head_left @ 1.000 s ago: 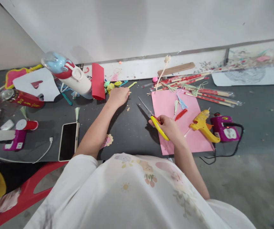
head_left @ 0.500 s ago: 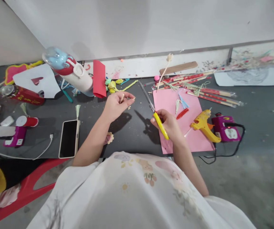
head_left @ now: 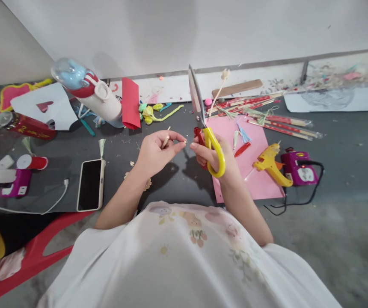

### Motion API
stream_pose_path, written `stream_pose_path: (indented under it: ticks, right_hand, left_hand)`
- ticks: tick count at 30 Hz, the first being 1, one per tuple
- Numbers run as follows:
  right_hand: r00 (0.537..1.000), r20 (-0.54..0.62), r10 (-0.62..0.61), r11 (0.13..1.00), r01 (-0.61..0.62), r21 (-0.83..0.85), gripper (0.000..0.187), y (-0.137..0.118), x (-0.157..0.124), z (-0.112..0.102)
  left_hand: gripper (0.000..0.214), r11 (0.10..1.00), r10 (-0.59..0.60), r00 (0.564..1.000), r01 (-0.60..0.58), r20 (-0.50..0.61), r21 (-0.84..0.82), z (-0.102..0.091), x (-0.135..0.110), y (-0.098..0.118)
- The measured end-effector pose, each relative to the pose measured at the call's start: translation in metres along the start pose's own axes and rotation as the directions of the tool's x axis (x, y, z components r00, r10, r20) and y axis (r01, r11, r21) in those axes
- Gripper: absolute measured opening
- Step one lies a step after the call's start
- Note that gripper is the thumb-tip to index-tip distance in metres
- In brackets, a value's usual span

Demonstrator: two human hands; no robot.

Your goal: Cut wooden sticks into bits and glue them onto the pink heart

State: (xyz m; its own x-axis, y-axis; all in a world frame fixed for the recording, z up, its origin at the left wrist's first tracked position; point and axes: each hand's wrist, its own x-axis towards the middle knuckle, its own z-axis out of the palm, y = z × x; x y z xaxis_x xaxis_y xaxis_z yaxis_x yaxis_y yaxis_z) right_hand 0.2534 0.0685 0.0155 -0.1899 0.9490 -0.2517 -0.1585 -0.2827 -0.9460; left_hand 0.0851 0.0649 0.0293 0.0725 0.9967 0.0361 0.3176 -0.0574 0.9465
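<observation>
The right hand [head_left: 211, 157] had risen from the counter [head_left: 347, 145], clamped on the scissors [head_left: 215, 149], blades closed and pointing up. The left hand [head_left: 155, 152] had come back from the far clutter, pinching a stick [head_left: 165, 140]. Hands nearly touched beside the pink sheet [head_left: 257, 184], so the stick was apparently positioned for trimming.

We note the right hand [head_left: 214, 156] has raised the scissors [head_left: 203, 124] blades-up off the desk; the left hand [head_left: 155, 152] has lifted and now pinches a small stick [head_left: 166, 140].
</observation>
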Motion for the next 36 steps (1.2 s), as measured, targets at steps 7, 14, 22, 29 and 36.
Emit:
stream_pose_path:
  ticks: [7, 14, 22, 29, 36]
  right_hand:
    - [0.999, 0.031, -0.035, 0.997, 0.032, 0.075, 0.038, 0.000, 0.002, 0.002]
    - [1.000, 0.015, -0.019, 0.998, 0.018, 0.063, 0.037, 0.001, 0.003, 0.004]
    - [0.999, 0.019, -0.040, 0.996, 0.038, 0.076, 0.031, 0.000, 0.001, 0.004]
    - [0.998, 0.048, -0.038, 0.995, 0.033, 0.091, 0.031, -0.001, 0.000, 0.004]
    - [0.999, -0.019, -0.049, 0.998, 0.048, -0.042, 0.034, 0.000, -0.007, 0.003]
  left_hand:
    - [0.008, 0.915, 0.200, 0.973, -0.144, -0.115, 0.378, 0.006, -0.015, 0.008]
    - [0.008, 0.860, 0.209, 0.972, -0.131, -0.107, 0.493, 0.007, -0.019, 0.011]
    - [0.009, 0.932, 0.198, 0.975, -0.155, -0.102, 0.327, 0.011, -0.019, -0.004]
    - [0.011, 0.952, 0.201, 0.973, -0.166, -0.117, 0.259, 0.014, -0.021, -0.008]
    - [0.013, 0.994, 0.106, 0.983, -0.102, -0.153, 0.036, 0.013, -0.015, -0.014]
